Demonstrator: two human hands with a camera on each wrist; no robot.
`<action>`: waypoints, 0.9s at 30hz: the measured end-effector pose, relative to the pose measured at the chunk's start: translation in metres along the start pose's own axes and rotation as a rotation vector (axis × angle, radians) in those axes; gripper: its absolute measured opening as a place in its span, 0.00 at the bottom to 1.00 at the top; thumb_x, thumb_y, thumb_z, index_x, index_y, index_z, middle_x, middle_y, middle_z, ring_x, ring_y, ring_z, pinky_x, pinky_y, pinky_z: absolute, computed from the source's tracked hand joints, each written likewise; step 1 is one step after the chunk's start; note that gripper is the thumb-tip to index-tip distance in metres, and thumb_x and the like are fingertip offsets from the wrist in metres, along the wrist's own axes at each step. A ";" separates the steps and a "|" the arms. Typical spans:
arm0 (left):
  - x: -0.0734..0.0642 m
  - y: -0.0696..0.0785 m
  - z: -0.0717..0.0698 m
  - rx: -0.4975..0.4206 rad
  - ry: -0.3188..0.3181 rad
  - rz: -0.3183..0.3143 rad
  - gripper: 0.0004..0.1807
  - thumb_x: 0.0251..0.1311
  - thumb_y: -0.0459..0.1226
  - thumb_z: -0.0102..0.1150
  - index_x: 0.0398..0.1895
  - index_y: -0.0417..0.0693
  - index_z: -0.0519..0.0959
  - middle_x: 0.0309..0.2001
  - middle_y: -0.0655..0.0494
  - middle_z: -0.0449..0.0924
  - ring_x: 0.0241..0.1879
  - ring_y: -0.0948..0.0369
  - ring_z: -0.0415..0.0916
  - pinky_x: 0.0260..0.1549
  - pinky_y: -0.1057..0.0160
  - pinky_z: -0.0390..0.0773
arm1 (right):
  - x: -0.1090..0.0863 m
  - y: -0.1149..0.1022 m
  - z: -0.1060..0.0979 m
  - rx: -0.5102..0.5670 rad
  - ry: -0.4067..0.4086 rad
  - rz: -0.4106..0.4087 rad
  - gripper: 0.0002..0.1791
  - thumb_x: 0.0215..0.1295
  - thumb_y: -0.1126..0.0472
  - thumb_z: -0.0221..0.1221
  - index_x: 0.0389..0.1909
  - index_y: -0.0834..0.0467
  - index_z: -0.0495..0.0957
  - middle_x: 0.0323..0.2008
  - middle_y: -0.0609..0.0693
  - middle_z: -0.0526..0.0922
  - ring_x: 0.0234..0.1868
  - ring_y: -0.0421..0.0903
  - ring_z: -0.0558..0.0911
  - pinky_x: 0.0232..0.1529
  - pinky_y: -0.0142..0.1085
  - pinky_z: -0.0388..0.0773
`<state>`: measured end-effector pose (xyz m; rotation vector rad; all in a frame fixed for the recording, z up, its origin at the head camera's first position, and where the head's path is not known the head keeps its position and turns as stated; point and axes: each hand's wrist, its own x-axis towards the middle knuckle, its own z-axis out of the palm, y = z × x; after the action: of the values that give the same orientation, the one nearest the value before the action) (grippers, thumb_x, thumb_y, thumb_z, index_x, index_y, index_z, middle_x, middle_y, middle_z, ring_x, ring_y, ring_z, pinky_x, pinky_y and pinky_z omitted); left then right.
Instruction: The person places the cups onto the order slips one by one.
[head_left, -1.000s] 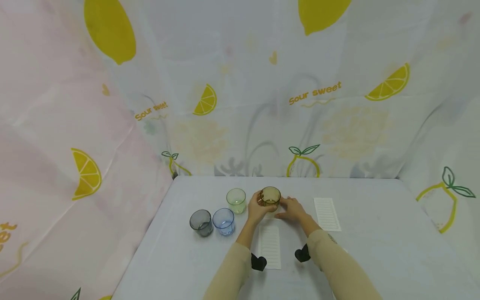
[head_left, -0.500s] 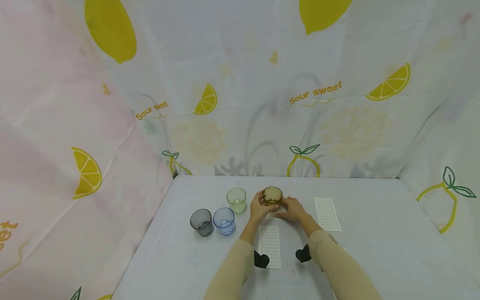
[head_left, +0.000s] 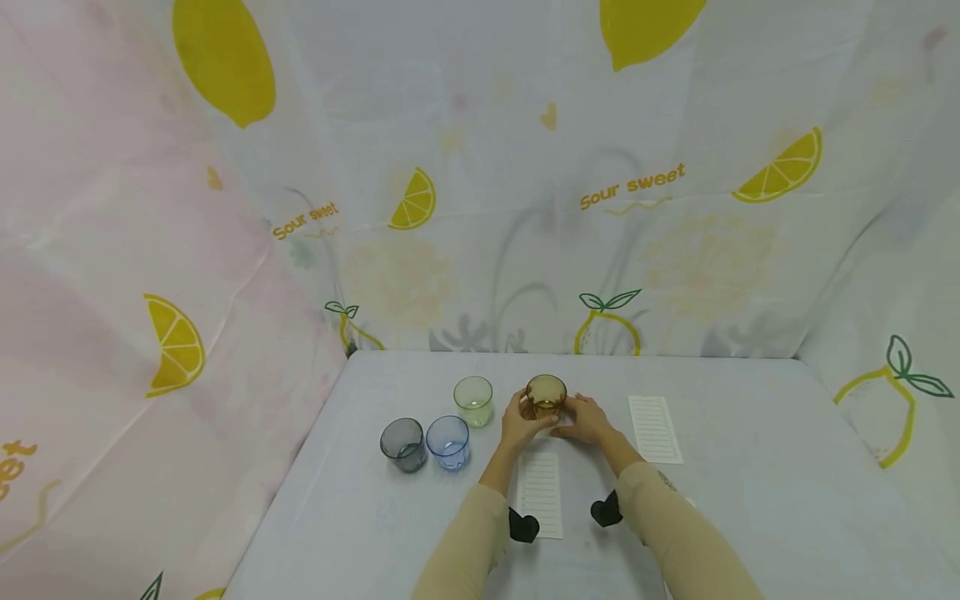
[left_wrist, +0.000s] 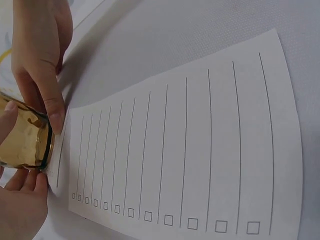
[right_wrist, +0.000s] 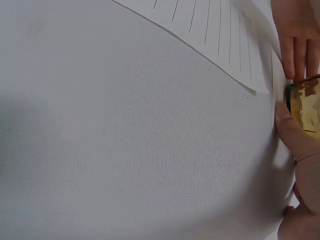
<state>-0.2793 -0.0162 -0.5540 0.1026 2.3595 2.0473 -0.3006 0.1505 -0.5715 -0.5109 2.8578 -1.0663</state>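
An amber glass stands upright between both hands, over a paper slip whose edge shows at its base. My left hand grips it from the left, thumb on the near side and fingers round the far side. From the right, my right hand lies close against the glass. Its thumb is extended along the slip beside the base. Nearer to me, a lined sheet with small checkboxes lies flat between the forearms.
Left of the hands stand a green glass, a blue glass and a dark grey glass. To the right lies another lined sheet. A lemon-print cloth closes off the back of the white table.
My left hand has shifted the amber glass slightly to the right, and the glass now sits a little lower. My right hand has stayed nearly in place.
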 end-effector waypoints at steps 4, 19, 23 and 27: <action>-0.001 -0.002 0.000 0.035 0.019 -0.029 0.37 0.46 0.26 0.69 0.61 0.28 0.64 0.58 0.30 0.69 0.59 0.41 0.68 0.60 0.53 0.68 | -0.005 -0.013 -0.005 -0.051 -0.004 0.015 0.39 0.48 0.53 0.71 0.60 0.65 0.69 0.58 0.66 0.73 0.62 0.72 0.63 0.58 0.64 0.62; -0.003 -0.005 -0.001 0.065 0.050 -0.035 0.29 0.42 0.25 0.70 0.51 0.26 0.71 0.51 0.32 0.75 0.54 0.42 0.73 0.57 0.53 0.71 | -0.006 -0.008 -0.001 -0.066 0.034 -0.022 0.33 0.46 0.56 0.72 0.52 0.67 0.75 0.53 0.65 0.77 0.60 0.72 0.65 0.58 0.61 0.64; -0.005 -0.006 -0.002 0.064 0.050 -0.016 0.28 0.42 0.25 0.70 0.50 0.26 0.71 0.50 0.31 0.76 0.54 0.42 0.73 0.56 0.52 0.72 | -0.006 -0.008 -0.002 -0.064 0.038 -0.026 0.33 0.45 0.56 0.72 0.52 0.67 0.75 0.52 0.65 0.77 0.60 0.72 0.65 0.58 0.61 0.64; -0.004 -0.009 -0.001 0.074 0.055 -0.007 0.27 0.42 0.25 0.70 0.49 0.26 0.71 0.49 0.32 0.76 0.53 0.42 0.74 0.56 0.53 0.72 | -0.007 -0.009 -0.003 -0.064 0.044 -0.023 0.32 0.45 0.55 0.72 0.52 0.67 0.75 0.53 0.65 0.77 0.60 0.72 0.65 0.59 0.60 0.63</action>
<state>-0.2753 -0.0186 -0.5625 0.0390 2.4640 1.9855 -0.2916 0.1479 -0.5641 -0.5319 2.9396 -1.0046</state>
